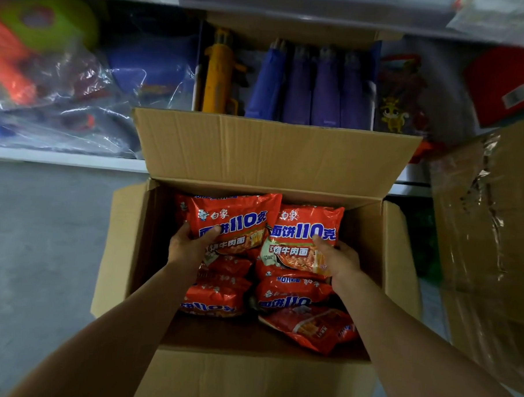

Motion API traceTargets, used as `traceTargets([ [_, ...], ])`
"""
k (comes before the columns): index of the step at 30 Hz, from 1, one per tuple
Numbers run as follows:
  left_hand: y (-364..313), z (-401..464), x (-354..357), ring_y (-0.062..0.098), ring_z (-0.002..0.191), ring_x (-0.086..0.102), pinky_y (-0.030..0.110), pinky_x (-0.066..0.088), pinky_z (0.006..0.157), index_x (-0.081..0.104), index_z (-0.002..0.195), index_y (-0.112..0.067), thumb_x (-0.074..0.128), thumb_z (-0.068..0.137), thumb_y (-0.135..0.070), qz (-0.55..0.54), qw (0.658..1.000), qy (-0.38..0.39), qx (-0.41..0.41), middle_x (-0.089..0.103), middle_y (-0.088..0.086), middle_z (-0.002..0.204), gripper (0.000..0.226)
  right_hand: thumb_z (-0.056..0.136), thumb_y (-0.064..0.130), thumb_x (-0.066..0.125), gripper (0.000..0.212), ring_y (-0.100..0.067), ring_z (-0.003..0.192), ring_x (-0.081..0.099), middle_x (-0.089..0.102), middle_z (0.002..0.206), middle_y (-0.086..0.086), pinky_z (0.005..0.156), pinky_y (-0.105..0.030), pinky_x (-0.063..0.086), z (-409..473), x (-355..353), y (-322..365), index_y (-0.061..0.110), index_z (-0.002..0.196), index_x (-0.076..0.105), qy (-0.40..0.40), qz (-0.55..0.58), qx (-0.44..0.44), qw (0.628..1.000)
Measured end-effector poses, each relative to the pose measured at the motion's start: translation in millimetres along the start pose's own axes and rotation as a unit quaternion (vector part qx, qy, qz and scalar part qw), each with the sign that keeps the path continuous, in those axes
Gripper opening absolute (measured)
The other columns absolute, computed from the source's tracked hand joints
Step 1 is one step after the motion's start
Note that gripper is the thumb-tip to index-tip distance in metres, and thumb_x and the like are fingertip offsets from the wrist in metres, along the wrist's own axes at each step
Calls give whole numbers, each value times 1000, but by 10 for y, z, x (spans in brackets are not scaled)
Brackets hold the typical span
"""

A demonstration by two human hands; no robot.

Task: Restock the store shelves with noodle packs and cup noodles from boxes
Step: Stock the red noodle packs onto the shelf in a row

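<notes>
Open cardboard box (150, 253) holds red noodle packs (286, 295). Left hand (189, 246) grips one raised pack (236, 218), right hand (339, 258) another (307, 230); fingers behind packs hidden.

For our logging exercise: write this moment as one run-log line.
stage: picking packs | left hand: grips noodle pack | right hand: grips second noodle pack | source: open cardboard box, more packs inside

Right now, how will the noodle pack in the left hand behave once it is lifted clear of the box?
The noodle pack looks light: the left hand pinches only its corner. Its glossy, creased wrapper is probably slippery and crinkly. The noodle block inside likely keeps it fairly stiff, but brittle if squeezed.
</notes>
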State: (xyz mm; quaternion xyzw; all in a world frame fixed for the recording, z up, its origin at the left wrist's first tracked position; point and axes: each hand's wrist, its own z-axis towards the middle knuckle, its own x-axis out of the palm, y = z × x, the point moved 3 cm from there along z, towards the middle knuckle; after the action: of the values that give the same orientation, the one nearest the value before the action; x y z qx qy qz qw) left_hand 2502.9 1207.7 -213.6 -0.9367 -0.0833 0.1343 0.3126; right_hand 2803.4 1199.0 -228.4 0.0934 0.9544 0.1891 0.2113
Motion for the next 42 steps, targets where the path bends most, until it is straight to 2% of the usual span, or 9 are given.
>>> traceTargets([
  [5, -31, -125, -124, 25, 103, 69, 55, 54, 94, 66, 121, -28, 87, 73, -33, 13, 1000, 10, 2, 73, 0, 111, 52, 76, 37, 87, 47, -25, 85, 69, 70, 101, -4, 75, -42, 55, -155, -16, -65, 24, 111, 59, 18, 29, -3, 999],
  [12, -217, -578, -289, 28, 94, 74, 55, 58, 86, 67, 109, -26, 88, 73, -32, -14, 1000, 8, 2, 76, 2, 101, 42, 76, 30, 87, 33, -21, 79, 67, 70, 97, -3, 75, -41, 52, -683, -300, -8, 26, 93, 59, 10, 77, -2, 997],
  [18, -605, -1209, -498, 27, 84, 76, 46, 61, 77, 67, 113, -18, 86, 76, -29, -46, 998, 32, -9, 77, 6, 100, 43, 68, 41, 91, 54, -31, 99, 70, 74, 110, -7, 95, -52, 52, -1399, -597, 153, 23, 113, 67, 16, 73, -2, 997],
  [21, -887, -1606, -684, 29, 83, 77, 52, 61, 81, 68, 112, -18, 88, 74, -31, -63, 997, 34, -15, 78, 5, 95, 45, 65, 47, 91, 58, -34, 95, 71, 74, 105, -7, 94, -57, 53, -1891, -777, 329, 23, 112, 66, 25, 70, 2, 997],
  [27, -1466, -2444, -1141, 22, 71, 76, 31, 59, 60, 69, 108, -12, 86, 77, -29, -91, 996, 5, 13, 79, 4, 85, 39, 55, 46, 91, 66, -34, 94, 73, 76, 104, -9, 92, -59, 54, -2875, -1087, 719, 24, 113, 67, 82, 92, -16, 992],
  [32, -1914, -3150, -1543, 28, 82, 75, 41, 61, 78, 69, 114, -8, 84, 79, -27, -120, 992, -1, 46, 77, 12, 99, 43, 51, 45, 94, 78, -31, 93, 76, 77, 107, -9, 84, -47, 59, -3682, -1370, 1060, 24, 121, 67, 130, 100, -68, 984],
  [37, -2266, -3852, -1883, 30, 82, 74, 41, 62, 75, 68, 112, -3, 83, 82, -26, -156, 985, -9, 77, 76, 17, 101, 40, 78, 32, 84, 47, -27, 93, 76, 78, 103, -10, 81, -40, 59, -4543, -1591, 1448, 17, 119, 67, 189, 98, -126, 969],
  [40, -2467, -4257, -2126, 24, 72, 75, 31, 60, 61, 68, 107, -5, 81, 83, -25, -179, 979, -8, 102, 77, 13, 94, 34, 73, 36, 84, 52, -26, 93, 76, 78, 102, -7, 89, -45, 57, -5065, -1669, 1667, 20, 119, 66, 217, 87, -166, 958],
  [42, -2622, -4457, -2272, 25, 74, 75, 33, 61, 64, 68, 108, -6, 81, 83, -27, -190, 975, -4, 119, 78, 12, 91, 35, 73, 36, 84, 52, -28, 94, 75, 78, 103, -8, 88, -47, 58, -5346, -1677, 1811, 20, 119, 66, 223, 89, -182, 953],
])
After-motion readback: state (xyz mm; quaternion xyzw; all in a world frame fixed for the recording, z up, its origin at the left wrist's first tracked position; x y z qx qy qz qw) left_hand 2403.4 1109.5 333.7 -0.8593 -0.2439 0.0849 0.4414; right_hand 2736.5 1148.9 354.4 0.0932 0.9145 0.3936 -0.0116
